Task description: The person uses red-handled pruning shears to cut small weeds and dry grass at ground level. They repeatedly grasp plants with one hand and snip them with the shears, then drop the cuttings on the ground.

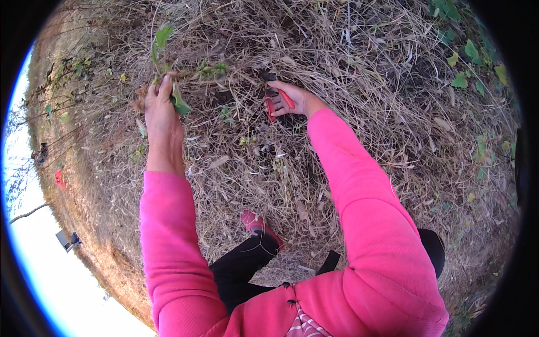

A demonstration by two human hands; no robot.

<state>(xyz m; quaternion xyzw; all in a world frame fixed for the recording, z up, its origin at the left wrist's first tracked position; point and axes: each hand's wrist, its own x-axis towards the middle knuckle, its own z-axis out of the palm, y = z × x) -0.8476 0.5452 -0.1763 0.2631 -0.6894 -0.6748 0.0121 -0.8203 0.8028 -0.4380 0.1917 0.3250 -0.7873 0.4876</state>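
Observation:
My left hand (162,101) is closed around a leafy green plant stem (162,38), whose leaves stick out above and beside the fingers. Some brown, dry matter shows at the outer side of that fist. In my right hand (290,99) I hold red-handled pruning shears (270,105), their dark blades pointing away from me, close to the dry grass. The handles are spread apart, with my fingers partly between them. Whether the blades touch any stem is hard to see. Small green plants (212,70) grow in the straw between my two hands.
Dry, matted grass (358,54) covers the ground. Green and yellowish leaves (461,80) grow at the right. My red shoe (261,229) rests on the grass near my body. A red object (60,180) lies far left, and a distant blue-clad figure (75,239) appears near the bright sky.

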